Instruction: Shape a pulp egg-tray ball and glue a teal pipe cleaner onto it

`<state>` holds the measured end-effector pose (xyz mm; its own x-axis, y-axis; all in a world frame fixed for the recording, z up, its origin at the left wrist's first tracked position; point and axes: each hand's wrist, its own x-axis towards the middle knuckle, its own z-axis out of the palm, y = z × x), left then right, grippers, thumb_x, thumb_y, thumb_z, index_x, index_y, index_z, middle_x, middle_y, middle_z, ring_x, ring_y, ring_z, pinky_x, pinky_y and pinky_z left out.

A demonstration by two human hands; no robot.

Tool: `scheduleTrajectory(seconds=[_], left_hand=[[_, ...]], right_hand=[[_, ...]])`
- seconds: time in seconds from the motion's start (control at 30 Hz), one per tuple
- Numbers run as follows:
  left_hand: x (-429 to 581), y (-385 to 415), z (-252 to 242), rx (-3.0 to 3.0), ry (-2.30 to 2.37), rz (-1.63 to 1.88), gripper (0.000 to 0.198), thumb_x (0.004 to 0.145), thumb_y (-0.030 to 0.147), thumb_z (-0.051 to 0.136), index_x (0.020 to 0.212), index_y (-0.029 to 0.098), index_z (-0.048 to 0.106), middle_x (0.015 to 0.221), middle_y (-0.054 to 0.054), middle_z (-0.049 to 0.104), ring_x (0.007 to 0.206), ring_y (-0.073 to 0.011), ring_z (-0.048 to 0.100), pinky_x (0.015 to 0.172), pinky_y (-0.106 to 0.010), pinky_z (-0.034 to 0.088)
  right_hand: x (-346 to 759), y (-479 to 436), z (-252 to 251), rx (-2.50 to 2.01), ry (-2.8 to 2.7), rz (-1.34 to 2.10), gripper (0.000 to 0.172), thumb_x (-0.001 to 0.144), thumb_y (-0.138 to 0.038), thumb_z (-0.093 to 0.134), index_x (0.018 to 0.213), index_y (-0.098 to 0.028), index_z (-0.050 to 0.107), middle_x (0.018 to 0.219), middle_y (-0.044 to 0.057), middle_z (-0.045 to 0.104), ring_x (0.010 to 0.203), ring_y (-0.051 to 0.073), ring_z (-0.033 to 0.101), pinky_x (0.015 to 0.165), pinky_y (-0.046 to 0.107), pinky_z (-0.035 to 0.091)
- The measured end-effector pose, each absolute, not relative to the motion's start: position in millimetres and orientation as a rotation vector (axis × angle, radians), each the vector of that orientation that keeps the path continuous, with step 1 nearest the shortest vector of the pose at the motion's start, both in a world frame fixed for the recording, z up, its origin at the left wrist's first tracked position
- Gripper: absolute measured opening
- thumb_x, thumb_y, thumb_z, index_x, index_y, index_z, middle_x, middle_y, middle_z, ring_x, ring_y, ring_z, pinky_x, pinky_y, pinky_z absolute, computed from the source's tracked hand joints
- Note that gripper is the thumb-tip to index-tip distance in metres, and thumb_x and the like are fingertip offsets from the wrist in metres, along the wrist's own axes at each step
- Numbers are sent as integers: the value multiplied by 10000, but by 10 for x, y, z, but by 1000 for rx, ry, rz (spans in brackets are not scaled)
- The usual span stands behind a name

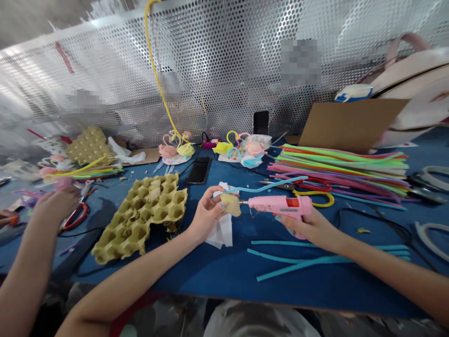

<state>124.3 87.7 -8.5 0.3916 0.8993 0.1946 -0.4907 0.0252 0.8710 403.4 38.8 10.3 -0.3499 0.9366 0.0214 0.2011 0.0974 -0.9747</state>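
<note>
In my left hand (208, 213) is a small piece of egg carton (230, 204), pinched between thumb and fingers. A blue pipe cleaner (266, 186) stretches to the right from the top of this piece; whether it is fixed there I cannot tell. My right hand (305, 223) grips a pink glue gun (277, 204), its nozzle pointing left at the carton piece and touching or nearly touching it. White paper (222, 232) lies under my left hand. Several loose blue pipe cleaners (294, 267) rest on the table below the glue gun.
A torn egg tray (140, 215) lies left, near a black phone (199, 170). Bundled coloured pipe cleaners (340, 168) and scissors (315, 186) sit right. Finished-looking pipe-cleaner birds (175, 149) stand behind. At far left, a co-worker's hand (56, 203) is busy. A perforated metal panel (217, 61) closes the back.
</note>
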Motion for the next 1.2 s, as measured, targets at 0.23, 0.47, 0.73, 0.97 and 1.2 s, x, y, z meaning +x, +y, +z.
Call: scheduleTrajectory(seconds=[0.23, 0.47, 0.73, 0.97, 1.2], left_hand=[[1255, 854, -53, 1085, 486, 1127, 459, 794, 366, 842, 1125, 234, 553, 1074, -84, 770, 1003, -233, 754, 830, -325, 620], [1261, 845, -53, 1078, 473, 1125, 456, 797, 370, 841, 1123, 233, 553, 1074, -85, 772, 979, -224, 759, 822, -315, 614], [1231, 872, -110, 1060, 467, 1147, 460, 809, 366, 832, 1157, 243, 557, 1093, -74, 767, 965, -191, 754, 839, -286, 605], [1230, 885, -126, 1037, 502, 1159, 499, 789, 421, 839, 1160, 269, 541, 1120, -66, 761, 987, -205, 760, 846, -287, 600], [1221, 887, -110, 1002, 519, 1179, 495, 782, 428, 844, 1147, 268, 549, 1100, -51, 757, 973, -185, 755, 837, -268, 591]], right_hand=[[4022, 382, 119, -1142, -1668, 1290, 363, 874, -533, 681, 940, -193, 574, 567, -88, 355, 470, 62, 268, 375, 182, 230], [4023, 383, 122, -1130, -1679, 1292, 355, 876, -526, 681, 916, -187, 582, 559, -90, 344, 470, 60, 264, 379, 182, 217], [4004, 397, 149, -1187, -1710, 1267, 458, 874, -512, 683, 1151, -152, 627, 569, -92, 362, 465, 64, 277, 381, 185, 241], [3996, 389, 208, -1245, -1735, 1265, 546, 833, -534, 714, 1201, -136, 648, 546, -87, 379, 463, 73, 303, 392, 189, 245], [3984, 398, 218, -1227, -1769, 1253, 489, 863, -583, 655, 1093, -153, 637, 557, -83, 381, 460, 72, 311, 386, 191, 255]])
